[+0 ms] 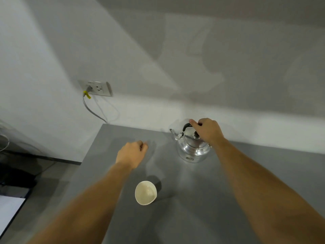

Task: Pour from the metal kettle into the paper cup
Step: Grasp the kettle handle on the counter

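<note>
Paper cup point(145, 192) before kettle point(193, 148), socket point(98, 88)

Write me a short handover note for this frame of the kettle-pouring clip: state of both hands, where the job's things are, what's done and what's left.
Right hand: closed around the black handle of the metal kettle, which appears to sit upright on the grey table near the wall, spout pointing left.
Left hand: loosely curled, holding nothing, over the table left of the kettle.
Paper cup: upright on the table, nearer the person, apart from both hands; nothing visibly poured into it.
Done: kettle handle gripped.
Left: lift the kettle, bring the spout over the cup, pour, set the kettle back down. The free hand could steady the cup.
</note>
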`<state>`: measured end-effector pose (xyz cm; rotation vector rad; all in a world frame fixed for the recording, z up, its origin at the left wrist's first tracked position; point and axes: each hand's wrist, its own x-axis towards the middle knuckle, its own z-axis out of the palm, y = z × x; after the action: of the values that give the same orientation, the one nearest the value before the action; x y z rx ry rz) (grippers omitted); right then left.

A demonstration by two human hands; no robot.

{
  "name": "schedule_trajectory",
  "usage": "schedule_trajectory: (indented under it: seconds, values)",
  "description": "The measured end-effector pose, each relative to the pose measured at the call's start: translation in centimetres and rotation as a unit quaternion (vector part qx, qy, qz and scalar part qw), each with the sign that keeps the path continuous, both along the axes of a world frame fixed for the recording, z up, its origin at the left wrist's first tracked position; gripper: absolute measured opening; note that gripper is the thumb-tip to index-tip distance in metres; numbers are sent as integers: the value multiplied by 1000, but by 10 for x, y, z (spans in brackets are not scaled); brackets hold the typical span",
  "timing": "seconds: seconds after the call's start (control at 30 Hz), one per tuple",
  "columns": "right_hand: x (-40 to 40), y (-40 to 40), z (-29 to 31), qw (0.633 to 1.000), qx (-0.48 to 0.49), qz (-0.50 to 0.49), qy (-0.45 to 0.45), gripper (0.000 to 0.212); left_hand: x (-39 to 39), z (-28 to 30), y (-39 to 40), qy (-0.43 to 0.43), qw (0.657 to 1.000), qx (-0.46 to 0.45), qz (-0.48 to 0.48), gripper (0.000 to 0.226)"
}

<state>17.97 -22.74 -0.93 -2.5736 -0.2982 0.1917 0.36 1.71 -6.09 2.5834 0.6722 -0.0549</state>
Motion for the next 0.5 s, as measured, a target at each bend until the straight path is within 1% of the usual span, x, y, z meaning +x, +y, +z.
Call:
schedule_trajectory:
  seconds: [0.17,0.3,0.4,0.5]
  values:
    - [-17,-4,5,1000,2,-7,-11,59,-29,-7,9,9,1000,-17,21,47]
    - [-37,-8,20,999,-6,-5,-49,59,-61,-24,18,5,996,-73,46,48]
    - [-58,-11,34,997,-4,-6,-82,57,-86,-42,21,8,992,-119,47,43]
    - [-81,-14,48,995,2,-5,-101,57,-108,-58,16,23,988,-150,33,31]
